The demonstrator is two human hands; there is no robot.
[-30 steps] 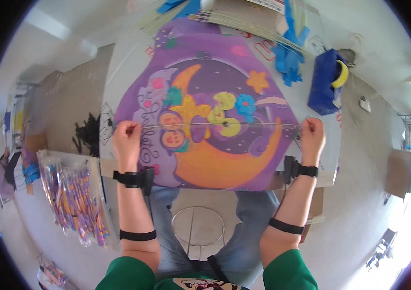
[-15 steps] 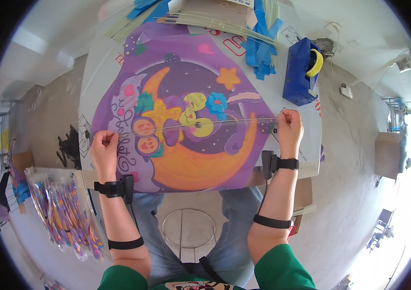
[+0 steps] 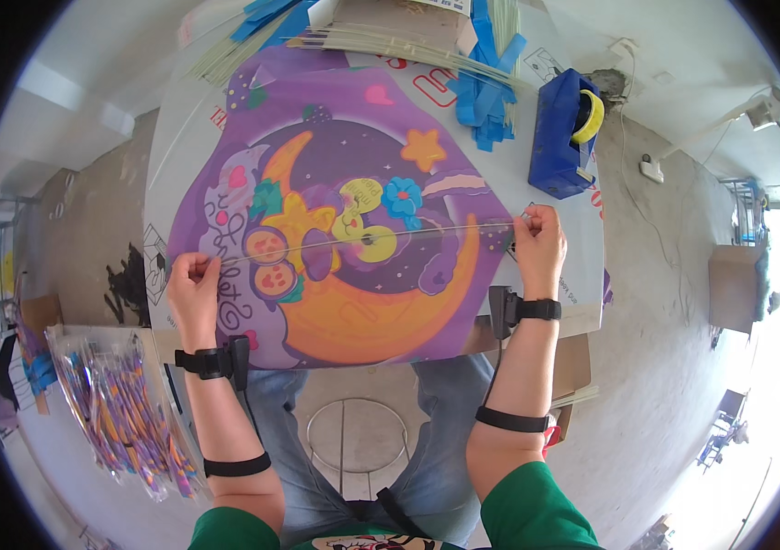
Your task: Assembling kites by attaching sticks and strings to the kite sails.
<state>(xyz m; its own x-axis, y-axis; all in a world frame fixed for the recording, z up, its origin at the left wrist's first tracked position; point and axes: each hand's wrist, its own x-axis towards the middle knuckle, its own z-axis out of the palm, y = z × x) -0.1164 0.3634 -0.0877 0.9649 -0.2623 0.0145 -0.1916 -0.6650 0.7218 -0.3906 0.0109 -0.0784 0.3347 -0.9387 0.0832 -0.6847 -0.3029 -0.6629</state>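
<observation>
A purple printed plastic sheet (image 3: 335, 87), with an orange moon and cartoon figures on it, lies on the cardboard-covered table in front of me. A thin pale rod (image 3: 427, 231) stretches across the sheet from side to side, slightly higher at its right end. My left hand (image 3: 193, 286) pinches the left end between thumb and fingers, over the sheet's left edge. At the sheet's right corner, my right hand (image 3: 541, 246) pinches the other end. Both hands are closed, and their fingertips partly hide the rod's ends.
A blue tape dispenser (image 3: 550, 137) with a yellow tape roll (image 3: 589, 117) stands at the right. Along the back lie thin pale rods (image 3: 390, 43), blue strips (image 3: 484, 105) and an open box (image 3: 399, 26). Bagged colourful sheets (image 3: 124, 408) lie at lower left.
The whole view has shifted a little, so the table and sheet appear slightly further left. Both hands keep their pinch on the rod; otherwise little differs.
</observation>
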